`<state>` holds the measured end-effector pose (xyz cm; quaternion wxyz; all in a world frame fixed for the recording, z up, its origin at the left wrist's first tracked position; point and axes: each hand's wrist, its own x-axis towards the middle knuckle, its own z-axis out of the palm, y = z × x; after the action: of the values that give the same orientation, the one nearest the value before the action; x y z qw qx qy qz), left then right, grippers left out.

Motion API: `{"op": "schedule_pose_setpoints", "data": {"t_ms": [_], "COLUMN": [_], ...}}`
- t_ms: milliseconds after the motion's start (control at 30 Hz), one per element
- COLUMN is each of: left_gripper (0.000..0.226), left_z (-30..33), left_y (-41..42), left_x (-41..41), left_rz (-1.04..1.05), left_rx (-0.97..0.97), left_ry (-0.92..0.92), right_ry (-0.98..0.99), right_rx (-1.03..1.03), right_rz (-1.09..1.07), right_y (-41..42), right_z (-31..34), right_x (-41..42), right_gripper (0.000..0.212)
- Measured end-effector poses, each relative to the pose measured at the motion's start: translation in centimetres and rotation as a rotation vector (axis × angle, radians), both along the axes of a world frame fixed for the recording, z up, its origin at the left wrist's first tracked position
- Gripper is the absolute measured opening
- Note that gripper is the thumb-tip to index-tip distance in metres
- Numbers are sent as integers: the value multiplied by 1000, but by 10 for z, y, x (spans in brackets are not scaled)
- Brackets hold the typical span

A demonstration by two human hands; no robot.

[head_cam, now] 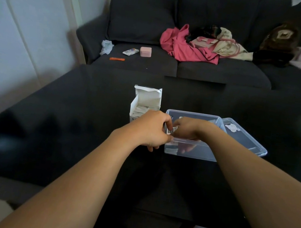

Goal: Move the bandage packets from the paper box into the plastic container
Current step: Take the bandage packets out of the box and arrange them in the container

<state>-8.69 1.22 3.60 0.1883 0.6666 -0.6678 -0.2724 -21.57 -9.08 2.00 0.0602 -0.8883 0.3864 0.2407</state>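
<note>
- Your left hand (152, 129) and right hand (185, 130) both pinch a bandage packet (172, 130) over the plastic container (190, 153)'s near-left corner.
- More packets stand in the paper box (145, 103), just left of it.
- Letting go early could drop the packet outside the rim; your left wrist could tip the box.

Open white paper box (143, 101) holding bandage packets (140, 110) stands beside clear plastic container (190, 151).

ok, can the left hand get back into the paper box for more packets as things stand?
Probably yes. The left hand sits right beside the paper box, whose flap stands open with packets showing inside. Nothing lies between them, though its fingers now pinch a packet at the plastic container.
</note>
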Motion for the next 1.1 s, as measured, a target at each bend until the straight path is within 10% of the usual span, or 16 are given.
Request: {"op": "schedule_pose_setpoints", "data": {"t_ms": [233,400,500,667,1100], "left_gripper": [28,6,3,26,11], "left_z": [14,29,26,6,-2], "left_y": [8,8,5,-1,-8], "left_x": [7,40,63,71,73], "left_rz": [18,402,665,520,394], "left_rx": [-22,-607,-617,-171,-113], "left_ry": [25,162,247,207,16], "right_ry": [-381,-846,-1080,-850,-616], "right_rx": [368,116,53,-199,-246], "right_rz": [-586,-413,-176,47,7], "right_y": [5,10,27,39,26], "right_z": [31,70,91,65,43], "right_x": [-7,-11,7,56,62], "right_gripper": [38,16,8,9,16]}}
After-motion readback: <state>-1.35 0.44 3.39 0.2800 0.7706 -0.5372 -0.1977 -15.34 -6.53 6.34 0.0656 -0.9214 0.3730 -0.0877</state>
